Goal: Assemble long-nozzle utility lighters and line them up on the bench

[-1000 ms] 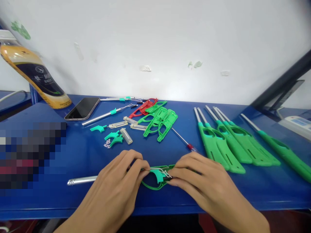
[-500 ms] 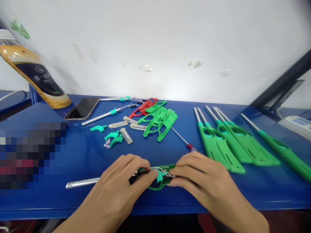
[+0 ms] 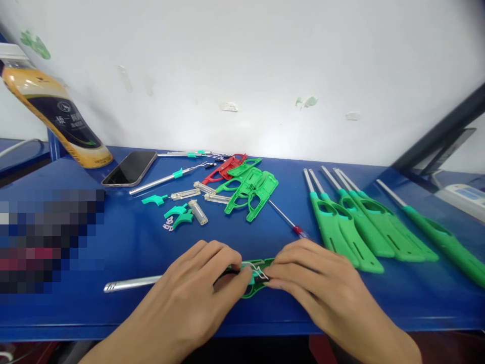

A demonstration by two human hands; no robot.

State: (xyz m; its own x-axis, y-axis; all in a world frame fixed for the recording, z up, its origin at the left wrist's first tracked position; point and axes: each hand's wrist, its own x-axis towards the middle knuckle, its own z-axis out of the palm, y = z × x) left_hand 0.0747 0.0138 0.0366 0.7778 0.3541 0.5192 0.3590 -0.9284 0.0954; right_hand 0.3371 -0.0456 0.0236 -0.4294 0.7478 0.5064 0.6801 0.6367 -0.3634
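Note:
Near the table's front edge lies an opened green lighter housing (image 3: 252,292), partly covered by both hands. My left hand (image 3: 200,288) is closed over its left part, thumb pressed beside the teal trigger. From under that hand a silver metal tube (image 3: 131,284) sticks out to the left. My right hand (image 3: 314,278) pinches at the housing's right part, fingertips at a black piece with thin white wires (image 3: 258,271). Fingers hide most of the inside.
Behind the hands lie teal triggers (image 3: 154,199), clear fuel tanks (image 3: 198,212), green housing halves (image 3: 261,197), a red housing half (image 3: 225,169) and a screwdriver (image 3: 284,215). Several whole green lighters (image 3: 364,227) lie right. A phone (image 3: 130,169) and bottle (image 3: 62,111) stand left.
My left hand has shifted slightly right, and its thumb now covers more of the teal trigger. My right fingertips have moved slightly at the wires. The view has shifted a little.

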